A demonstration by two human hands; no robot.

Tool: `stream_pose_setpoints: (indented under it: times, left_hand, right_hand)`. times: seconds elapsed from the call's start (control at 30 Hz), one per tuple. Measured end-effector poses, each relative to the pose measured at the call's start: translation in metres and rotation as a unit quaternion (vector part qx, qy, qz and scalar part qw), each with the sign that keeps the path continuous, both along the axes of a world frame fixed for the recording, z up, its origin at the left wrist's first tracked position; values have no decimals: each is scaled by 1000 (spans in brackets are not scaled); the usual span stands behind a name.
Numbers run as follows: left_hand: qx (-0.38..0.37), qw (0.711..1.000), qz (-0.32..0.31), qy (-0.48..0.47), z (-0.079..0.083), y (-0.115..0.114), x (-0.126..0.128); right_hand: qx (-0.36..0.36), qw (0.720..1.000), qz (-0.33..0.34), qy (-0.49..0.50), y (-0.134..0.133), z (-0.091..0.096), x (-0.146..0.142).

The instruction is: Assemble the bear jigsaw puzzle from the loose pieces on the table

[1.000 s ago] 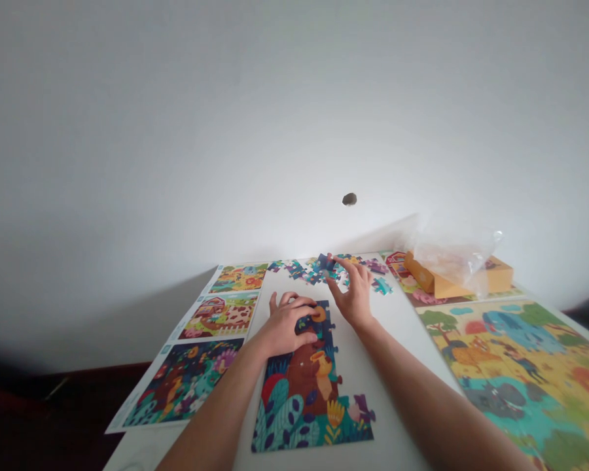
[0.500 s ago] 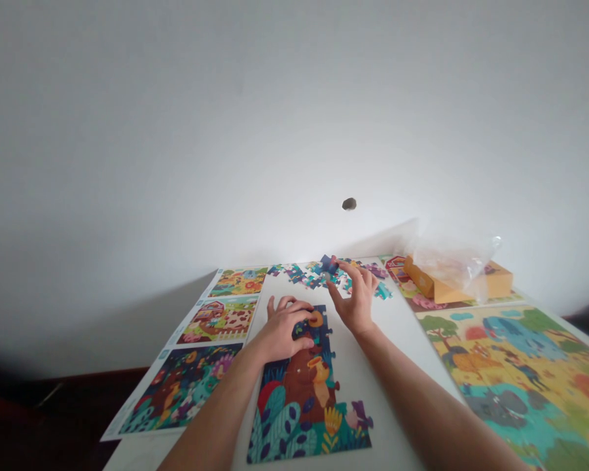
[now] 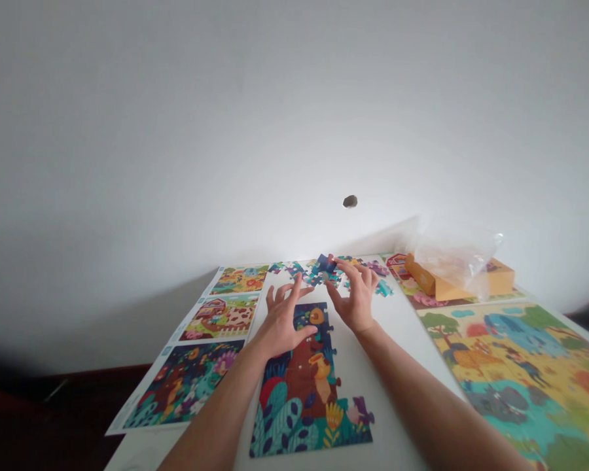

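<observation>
A partly joined jigsaw puzzle [image 3: 307,386] with a brown bear, leaves and a yellow flower lies before me on the white table. My left hand [image 3: 285,327] is over its upper left part, fingers spread and holding nothing; it hides some of the picture. Farther back, my right hand [image 3: 356,297] reaches to a heap of loose puzzle pieces [image 3: 297,269]. A dark blue puzzle piece [image 3: 326,263] with a bit of red is at its fingertips, tilted up above the heap; the exact grip is hard to see.
On the left lies a sheet of printed pictures [image 3: 220,317], one matching the bear scene. A finished animal puzzle [image 3: 515,366] covers the right side. Behind it stand a yellow box [image 3: 500,280] and a clear plastic bag [image 3: 459,255]. A white wall [image 3: 285,131] borders the back.
My left hand has lifted off the joined puzzle, its fingers stretching forward and uncovering the puzzle's top. My right hand stays almost still, with the blue piece shifted slightly left.
</observation>
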State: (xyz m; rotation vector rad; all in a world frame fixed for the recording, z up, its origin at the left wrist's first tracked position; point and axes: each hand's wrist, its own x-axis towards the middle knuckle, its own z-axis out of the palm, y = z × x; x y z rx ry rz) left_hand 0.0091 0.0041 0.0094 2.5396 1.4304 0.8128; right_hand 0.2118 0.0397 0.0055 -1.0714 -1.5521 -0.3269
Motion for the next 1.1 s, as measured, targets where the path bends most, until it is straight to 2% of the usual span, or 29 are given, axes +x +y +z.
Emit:
stream_pose_setpoints:
  times: [0.1, 0.23, 0.37, 0.57, 0.93, 1.1]
  left_hand:
    - [14, 1000, -4, -6, 0, 1, 0]
    - [-15, 999, -21, 35, -6, 4, -4]
    - [-59, 993, -60, 84, -9, 7, -4]
    - [-116, 988, -75, 71, -6, 4, 0]
    - [-112, 987, -102, 62, -2, 2, 2]
    - [-92, 986, -129, 55, -4, 4, 1]
  right_hand:
    - [-33, 999, -13, -17, 0, -1, 1]
    - [-123, 990, -49, -52, 8, -6, 4]
    - [-221, 971, -63, -68, 21, -16, 10]
    - [-337, 936, -64, -72, 32, -26, 13]
    - [-400, 910, -89, -58, 41, -34, 16]
    - [-403, 906, -107, -64, 39, -31, 15]
